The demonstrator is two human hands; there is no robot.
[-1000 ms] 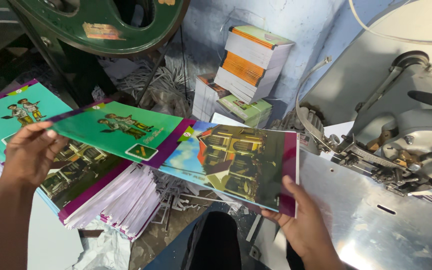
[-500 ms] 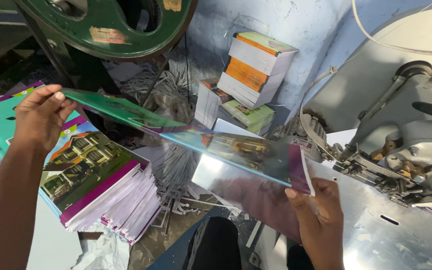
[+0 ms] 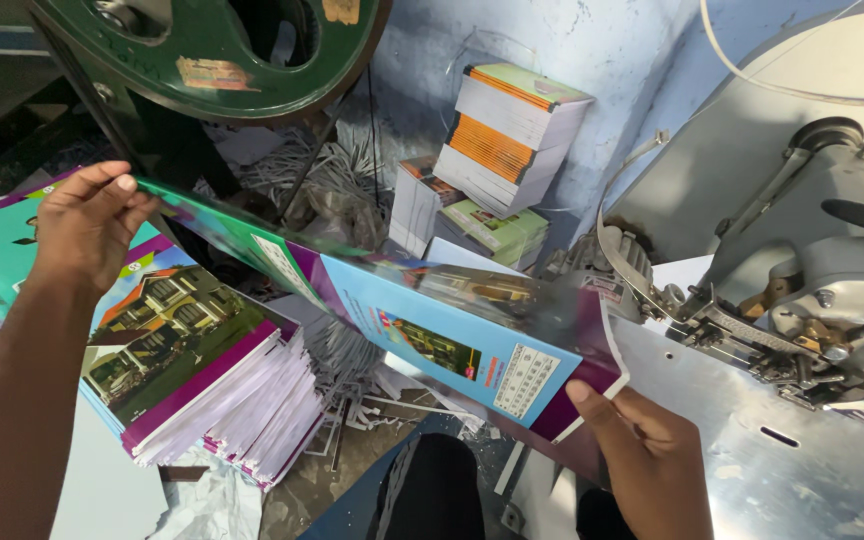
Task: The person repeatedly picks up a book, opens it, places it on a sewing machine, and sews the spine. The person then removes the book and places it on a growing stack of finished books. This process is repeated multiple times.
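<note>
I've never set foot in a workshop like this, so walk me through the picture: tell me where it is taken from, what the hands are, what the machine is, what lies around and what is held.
The picture comes from a camera worn on the person's head, looking down at their own two bare hands. The left hand and the right hand each grip one end of a long folded colour-printed cover sheet, held tilted between them. Below the left hand lies a fanned pile of booklets with the same kind of cover. To the right is a grey metal machine with a flat steel table; what it does cannot be told from here. At the top hangs a big green wheel. Against the blue wall stand stacks of bound books, with paper trimmings heaped nearby.
</note>
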